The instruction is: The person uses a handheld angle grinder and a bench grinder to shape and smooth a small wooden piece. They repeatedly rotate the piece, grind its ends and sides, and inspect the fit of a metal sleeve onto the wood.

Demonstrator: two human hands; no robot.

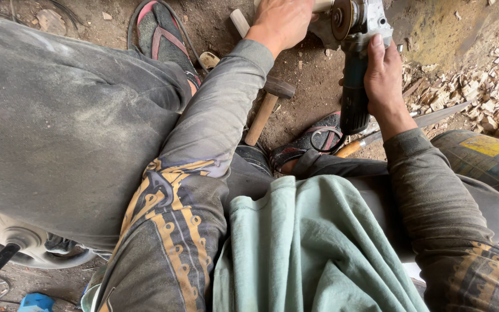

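Clamped in a two-handed grip: one angle grinder (350, 43), its long axis running away from the body, head at the far end, dark handle trailing back. Right hand (385, 78) wrapped around the handle; left hand (281, 20) closed over the pale piece by the head. Held low above the dirt floor (313, 75), both arms outstretched. Beneath, one wooden-handled hammer (267, 107), two sandals (160, 34), one long blade (434, 117) beside scattered wood chips (480, 81).

grinder (354, 69) between hands, hammer (264, 110) left, wood chips (480, 81) right
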